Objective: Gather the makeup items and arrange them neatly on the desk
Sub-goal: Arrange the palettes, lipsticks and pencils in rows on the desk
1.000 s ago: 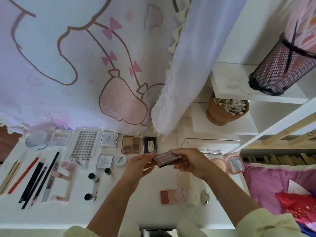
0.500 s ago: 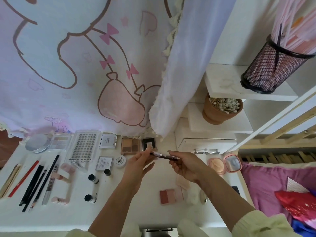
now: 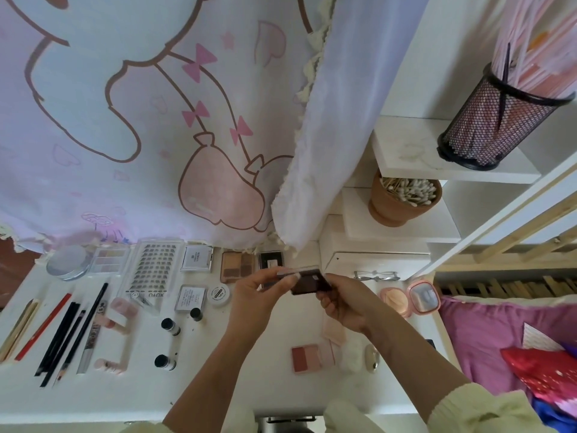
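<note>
On the left side of the white desk [image 3: 218, 379] the pencils [image 3: 62, 332] lay in a row, and the lash tray [image 3: 154, 267] lay behind them near the curtain. More to the middle, the left hand [image 3: 259, 295] pinched the left end of a small dark palette [image 3: 309, 282] with its fingertips. The right hand [image 3: 343, 304] had its fingers curled round the right end. The palette was in the air, above the back middle of the desk, just beside the row of flat cases already placed there.

Its long axis ran left to right between the two hands, and it was tilted so that a dark face turned toward the camera. I cannot tell if this face was the back or the pans.

It is probably light and stiff, of smooth plastic that can slip, with pressed powder that breaks if dropped. The short ends seem the best place to hold it. To the right, a blush compact [image 3: 306, 357] lay on the desk.
</note>
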The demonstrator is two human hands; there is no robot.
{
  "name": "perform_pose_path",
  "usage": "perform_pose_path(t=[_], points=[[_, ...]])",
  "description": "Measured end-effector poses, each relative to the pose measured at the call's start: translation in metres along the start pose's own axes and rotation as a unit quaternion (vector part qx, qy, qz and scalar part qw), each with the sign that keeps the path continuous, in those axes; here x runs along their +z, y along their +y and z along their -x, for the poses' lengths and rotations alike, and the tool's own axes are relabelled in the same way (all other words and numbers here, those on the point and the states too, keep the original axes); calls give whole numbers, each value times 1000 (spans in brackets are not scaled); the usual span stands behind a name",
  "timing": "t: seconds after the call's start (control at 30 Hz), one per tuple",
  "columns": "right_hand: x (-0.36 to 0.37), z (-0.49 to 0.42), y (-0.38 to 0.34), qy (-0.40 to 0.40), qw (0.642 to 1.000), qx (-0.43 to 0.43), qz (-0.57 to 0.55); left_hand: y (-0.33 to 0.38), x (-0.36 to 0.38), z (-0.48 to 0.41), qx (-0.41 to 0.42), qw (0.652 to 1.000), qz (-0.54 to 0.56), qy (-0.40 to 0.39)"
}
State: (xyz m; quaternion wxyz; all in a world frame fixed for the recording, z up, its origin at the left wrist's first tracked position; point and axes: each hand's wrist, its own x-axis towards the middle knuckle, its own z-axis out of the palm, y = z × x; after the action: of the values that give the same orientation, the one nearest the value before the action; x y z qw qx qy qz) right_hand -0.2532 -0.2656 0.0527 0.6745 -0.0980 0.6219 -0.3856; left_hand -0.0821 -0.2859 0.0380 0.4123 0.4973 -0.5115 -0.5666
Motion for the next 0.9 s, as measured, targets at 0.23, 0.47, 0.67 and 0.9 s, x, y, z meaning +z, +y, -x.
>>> perform_pose_path(t=[0.23, 0.47, 0.67, 0.9], points=[[6, 15, -20, -49, 983, -102, 148, 0, -11, -18, -203, 955, 210, 47], [13, 23, -27, -74, 965, -180, 175, -3, -11, -20, -259, 936, 238, 5], [10, 17, -21, -50, 963, -211, 163, 3, -11, -20, -201, 964, 176, 6], [4, 10, -12, 14, 880, -383, 279, 4, -10, -19, -245, 954, 163, -52]])
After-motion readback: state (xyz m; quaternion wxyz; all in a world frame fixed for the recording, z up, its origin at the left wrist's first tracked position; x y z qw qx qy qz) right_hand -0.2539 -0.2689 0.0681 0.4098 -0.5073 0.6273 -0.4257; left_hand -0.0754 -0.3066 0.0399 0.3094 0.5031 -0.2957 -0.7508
